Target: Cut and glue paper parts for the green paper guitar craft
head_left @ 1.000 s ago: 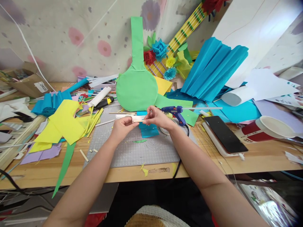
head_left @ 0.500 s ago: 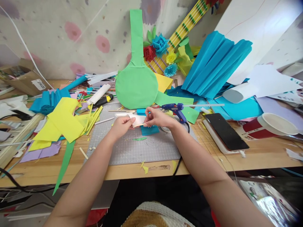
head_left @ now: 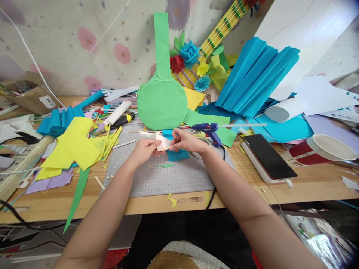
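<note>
Between my hands a strip of white paper [head_left: 163,142] is held above the grey cutting mat [head_left: 151,183]. My left hand [head_left: 146,150] pinches its left part, and a loose white end sticks up behind the fingers. At its right end my right hand [head_left: 183,141] grips it between thumb and fingers. A thin pale stick-like edge shows along the strip's lower side; I cannot tell whether it is a separate stick. Beneath the right hand lies a piece of blue paper [head_left: 178,155]. A blue glue gun [head_left: 207,130] rests just right of that hand.
A green guitar-shaped cutout [head_left: 162,102] leans at the back. Yellow paper sheets [head_left: 77,144] and a box cutter [head_left: 123,119] lie left. To the right are a phone [head_left: 267,155], a paper cup [head_left: 311,151] and pleated blue paper [head_left: 256,78]. A black cord [head_left: 213,192] crosses the table's front edge.
The white paper strip has been bent or folded: its left end now rises behind my left hand, and less of it lies flat between my hands. Both hands stay nearly in place.
</note>
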Action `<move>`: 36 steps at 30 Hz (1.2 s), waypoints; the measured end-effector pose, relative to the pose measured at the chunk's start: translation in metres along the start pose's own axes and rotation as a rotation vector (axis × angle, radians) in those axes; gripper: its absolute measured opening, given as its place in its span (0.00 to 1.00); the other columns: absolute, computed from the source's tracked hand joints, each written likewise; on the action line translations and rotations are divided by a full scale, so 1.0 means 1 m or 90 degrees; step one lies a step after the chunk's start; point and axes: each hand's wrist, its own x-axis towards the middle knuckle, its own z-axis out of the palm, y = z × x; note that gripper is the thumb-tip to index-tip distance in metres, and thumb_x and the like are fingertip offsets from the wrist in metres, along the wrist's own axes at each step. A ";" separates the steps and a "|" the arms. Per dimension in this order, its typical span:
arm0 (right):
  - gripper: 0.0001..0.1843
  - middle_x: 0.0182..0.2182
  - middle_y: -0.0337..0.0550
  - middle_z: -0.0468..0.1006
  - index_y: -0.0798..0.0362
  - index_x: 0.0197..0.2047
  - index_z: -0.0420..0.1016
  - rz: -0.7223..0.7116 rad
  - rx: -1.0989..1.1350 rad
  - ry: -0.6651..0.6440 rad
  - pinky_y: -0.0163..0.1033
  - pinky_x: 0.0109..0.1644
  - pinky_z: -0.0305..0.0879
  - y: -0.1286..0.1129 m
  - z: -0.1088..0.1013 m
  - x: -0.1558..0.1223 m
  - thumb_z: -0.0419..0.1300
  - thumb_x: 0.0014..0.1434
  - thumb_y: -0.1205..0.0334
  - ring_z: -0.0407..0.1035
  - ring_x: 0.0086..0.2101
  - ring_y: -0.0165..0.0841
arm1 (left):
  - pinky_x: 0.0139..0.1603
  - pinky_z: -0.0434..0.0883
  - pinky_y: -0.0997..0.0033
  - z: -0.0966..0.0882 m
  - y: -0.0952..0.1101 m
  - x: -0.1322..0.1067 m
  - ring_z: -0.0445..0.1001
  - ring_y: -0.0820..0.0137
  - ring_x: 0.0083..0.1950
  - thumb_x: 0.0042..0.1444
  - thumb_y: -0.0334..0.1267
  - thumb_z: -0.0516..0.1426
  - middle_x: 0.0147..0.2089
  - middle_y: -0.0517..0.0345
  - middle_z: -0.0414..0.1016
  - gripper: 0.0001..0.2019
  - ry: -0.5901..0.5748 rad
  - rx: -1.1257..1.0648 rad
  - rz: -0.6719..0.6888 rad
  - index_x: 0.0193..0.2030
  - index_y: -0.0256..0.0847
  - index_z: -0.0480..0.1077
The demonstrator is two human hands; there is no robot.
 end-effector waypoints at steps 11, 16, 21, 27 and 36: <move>0.27 0.19 0.30 0.72 0.49 0.29 0.47 0.024 -0.002 -0.007 0.32 0.24 0.62 -0.005 0.001 -0.002 0.66 0.37 0.62 0.66 0.20 0.27 | 0.32 0.74 0.66 0.001 0.004 -0.005 0.77 0.61 0.33 0.41 0.53 0.60 0.26 0.52 0.76 0.20 -0.017 -0.002 -0.026 0.28 0.34 0.73; 0.27 0.18 0.30 0.72 0.49 0.29 0.47 0.015 0.003 -0.009 0.32 0.24 0.62 -0.004 0.002 0.000 0.66 0.37 0.62 0.66 0.20 0.27 | 0.31 0.74 0.67 0.002 0.004 -0.005 0.77 0.63 0.33 0.40 0.54 0.60 0.27 0.52 0.77 0.20 -0.015 -0.008 -0.027 0.28 0.35 0.72; 0.26 0.18 0.30 0.73 0.49 0.28 0.48 0.020 0.003 -0.003 0.31 0.22 0.60 -0.005 0.002 -0.001 0.66 0.37 0.62 0.66 0.20 0.26 | 0.30 0.73 0.69 0.003 0.005 -0.005 0.77 0.63 0.32 0.39 0.54 0.61 0.27 0.50 0.77 0.21 -0.007 -0.012 -0.031 0.28 0.34 0.72; 0.25 0.19 0.32 0.74 0.49 0.28 0.50 0.009 -0.003 0.018 0.32 0.22 0.61 -0.002 0.002 0.000 0.67 0.37 0.62 0.66 0.19 0.27 | 0.31 0.74 0.68 0.001 0.006 -0.007 0.77 0.62 0.35 0.39 0.50 0.62 0.30 0.48 0.78 0.20 -0.040 0.012 -0.011 0.30 0.33 0.74; 0.21 0.15 0.29 0.69 0.50 0.30 0.55 -0.012 -0.150 0.131 0.29 0.16 0.53 -0.018 0.000 -0.010 0.65 0.41 0.57 0.60 0.15 0.24 | 0.33 0.74 0.70 -0.003 0.006 -0.004 0.77 0.63 0.38 0.38 0.42 0.64 0.36 0.48 0.78 0.19 0.087 -0.056 0.044 0.37 0.33 0.74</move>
